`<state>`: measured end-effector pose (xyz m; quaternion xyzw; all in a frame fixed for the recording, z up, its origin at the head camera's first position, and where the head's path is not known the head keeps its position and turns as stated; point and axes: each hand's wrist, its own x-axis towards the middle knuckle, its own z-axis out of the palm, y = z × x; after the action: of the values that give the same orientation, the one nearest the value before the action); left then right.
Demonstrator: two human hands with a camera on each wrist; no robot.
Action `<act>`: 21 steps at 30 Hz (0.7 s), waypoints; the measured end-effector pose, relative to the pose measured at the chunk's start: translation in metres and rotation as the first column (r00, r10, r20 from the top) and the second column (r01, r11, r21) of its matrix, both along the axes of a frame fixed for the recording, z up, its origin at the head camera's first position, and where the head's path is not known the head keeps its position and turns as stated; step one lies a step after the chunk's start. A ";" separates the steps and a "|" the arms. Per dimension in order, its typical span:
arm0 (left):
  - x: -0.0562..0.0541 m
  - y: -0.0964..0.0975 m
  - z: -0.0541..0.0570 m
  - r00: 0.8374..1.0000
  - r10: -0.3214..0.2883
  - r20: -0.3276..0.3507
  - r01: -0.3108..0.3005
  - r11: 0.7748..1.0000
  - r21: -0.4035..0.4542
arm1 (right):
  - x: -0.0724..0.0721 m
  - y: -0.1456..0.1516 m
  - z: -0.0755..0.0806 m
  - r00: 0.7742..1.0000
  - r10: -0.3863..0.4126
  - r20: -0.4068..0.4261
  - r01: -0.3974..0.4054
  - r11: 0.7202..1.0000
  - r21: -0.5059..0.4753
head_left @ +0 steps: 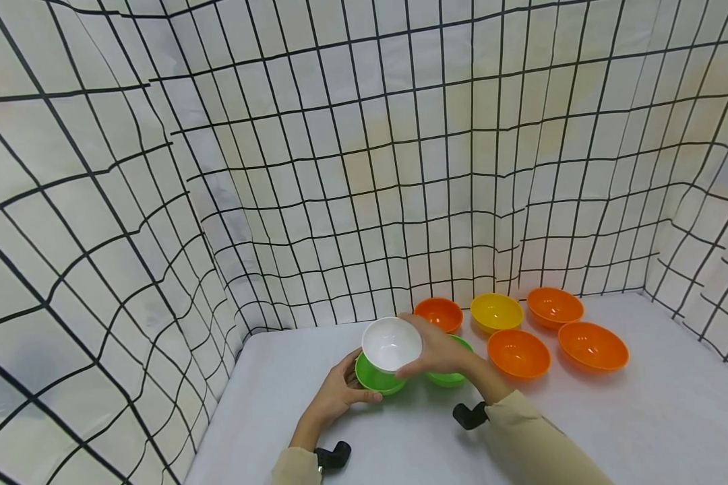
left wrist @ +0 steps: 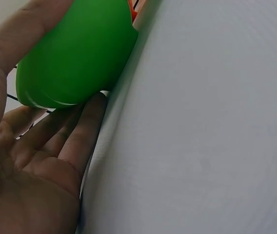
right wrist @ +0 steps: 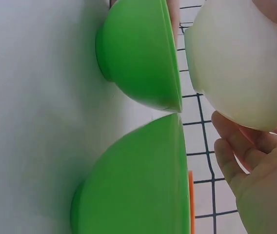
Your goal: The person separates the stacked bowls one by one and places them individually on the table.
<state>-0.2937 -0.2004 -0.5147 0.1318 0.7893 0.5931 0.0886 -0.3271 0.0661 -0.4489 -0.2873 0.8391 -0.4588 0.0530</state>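
In the head view my right hand (head_left: 435,347) holds a white bowl (head_left: 391,342) by its right side, tilted a little. The right wrist view shows the white bowl (right wrist: 236,63) raised above the rims of two green bowls, thumb and fingers on its wall. Below and partly behind it in the head view is a green bowl (head_left: 379,382), gripped on its left by my left hand (head_left: 338,387). From the left wrist, that green bowl (left wrist: 80,53) has my thumb along one side and fingers around its base. A second green bowl (head_left: 447,379) is partly hidden by my right hand.
Behind my right hand stand a red-orange bowl (head_left: 439,314) and a yellow bowl (head_left: 496,312). Several orange bowls (head_left: 518,353) are grouped to the right on the white tabletop (head_left: 655,411). A white backdrop with black grid lines (head_left: 364,162) rises behind the table and along its sides.
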 end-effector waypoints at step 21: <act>-0.002 -0.013 0.005 0.990 0.130 -0.056 -0.134 0.987 -0.083 | 0.026 0.021 -0.013 0.992 -0.122 -0.030 0.122 0.992 0.030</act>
<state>-0.2958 -0.2131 -0.5096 0.0901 0.8232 0.5595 0.0348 -0.3009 0.0867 -0.4616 -0.2409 0.8630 -0.4437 0.0177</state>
